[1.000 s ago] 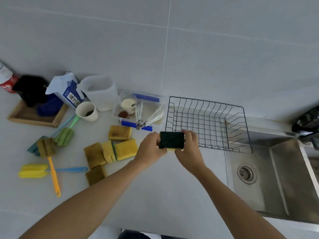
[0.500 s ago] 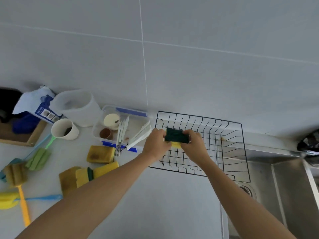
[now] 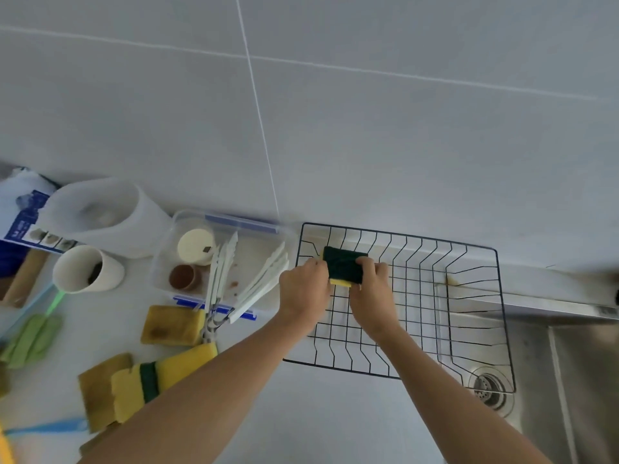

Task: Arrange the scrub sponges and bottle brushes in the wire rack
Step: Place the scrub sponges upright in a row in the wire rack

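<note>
A black wire rack (image 3: 475, 298) sits on the counter, its right part over the sink. Inside its far left corner is a green-topped yellow scrub sponge (image 3: 343, 266), gripped by both hands: my left hand (image 3: 303, 289) holds its left end and my right hand (image 3: 371, 293) its right end. Several more yellow and brown sponges (image 3: 170, 324) (image 3: 134, 386) lie on the counter to the left, partly under my left forearm. A green bottle brush (image 3: 31, 339) lies at the far left, and a blue brush handle (image 3: 43, 426) shows at the lower left edge.
A clear plastic box (image 3: 234, 259) with tongs and small cups stands just left of the rack. Behind it are a white jug (image 3: 100, 217), a white cup (image 3: 85, 269) and a blue-white pack (image 3: 23, 209). The steel sink (image 3: 536, 380) with its drain lies at the right.
Both hands have carried the green-topped sponge from above the counter forward into the rack's far left corner and lowered it there. The view has shifted right.
</note>
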